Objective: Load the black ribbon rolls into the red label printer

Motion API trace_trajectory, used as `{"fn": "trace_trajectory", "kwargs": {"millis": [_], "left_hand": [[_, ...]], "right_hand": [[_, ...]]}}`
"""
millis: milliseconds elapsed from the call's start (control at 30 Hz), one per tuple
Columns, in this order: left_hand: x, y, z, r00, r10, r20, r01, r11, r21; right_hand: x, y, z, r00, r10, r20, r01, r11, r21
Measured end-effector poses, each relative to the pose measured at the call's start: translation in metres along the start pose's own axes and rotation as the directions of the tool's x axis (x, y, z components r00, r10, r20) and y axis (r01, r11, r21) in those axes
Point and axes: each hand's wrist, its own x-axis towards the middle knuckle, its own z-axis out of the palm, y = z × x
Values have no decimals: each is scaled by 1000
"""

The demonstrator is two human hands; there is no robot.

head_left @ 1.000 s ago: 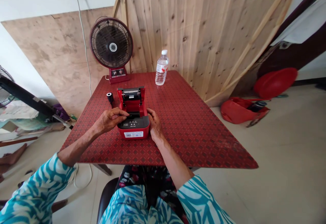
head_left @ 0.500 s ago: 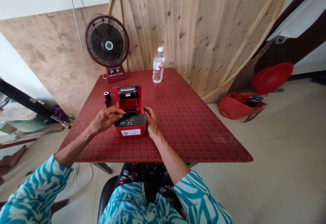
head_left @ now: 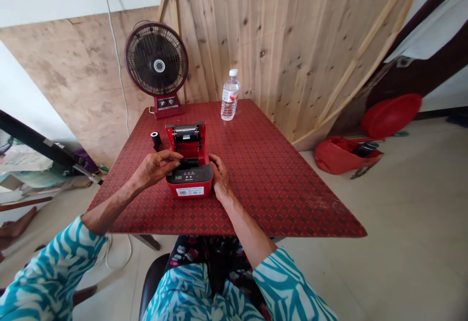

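A small red label printer (head_left: pixel 189 184) with a dark top panel sits near the front of the red patterned table (head_left: pixel 263 175). Its lid (head_left: pixel 186 138) stands open and tilted back. My left hand (head_left: pixel 155 167) rests on the printer's left side, fingers reaching over the open paper bay. Against the printer's right side lies my right hand (head_left: pixel 220 177), holding it steady. Just left of the open lid stands a small black roll core (head_left: pixel 156 140), apart from both hands.
A dark red desk fan (head_left: pixel 158 67) stands at the table's back left, its cord running up the wall. A water bottle (head_left: pixel 230 96) stands at the back centre. Wooden boards lean behind the table. A red bag (head_left: pixel 341 155) and red basin (head_left: pixel 391 114) lie on the floor to the right.
Only the camera has shifted slightly. My left fingers have crept a little further over the printer's open bay; the right hand stays on the printer's side.
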Motion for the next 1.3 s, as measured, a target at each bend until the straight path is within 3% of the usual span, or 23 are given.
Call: {"fn": "trace_trajectory", "kwargs": {"millis": [267,400,500,700,900,1100,1200,1300], "left_hand": [[5,-7,-6,999,-20,-41,19,1000,-24],[-7,4,-5,980,196,-21,-191,973,132],[-17,13,-2,915,404,20,-385,854,351],[-23,18,0,838,537,95,-488,661,571],[9,27,-5,842,529,106,-482,647,591],[50,31,-12,825,558,90,-437,529,727],[56,31,-13,849,523,76,-420,580,698],[54,29,-15,911,403,86,-389,772,503]], "right_hand": [[-1,-2,0,1000,13,5,-13,1000,17],[0,-2,1,1000,11,-13,-11,1000,22],[0,-1,1,1000,11,-10,-11,1000,18],[0,2,-2,1000,5,11,-5,1000,2],[0,2,-2,1000,10,0,-10,1000,-4],[0,-1,0,1000,17,0,-17,1000,-20],[0,-2,0,1000,-4,-2,4,1000,-22],[0,-3,1,1000,-13,2,13,1000,-22]]}}
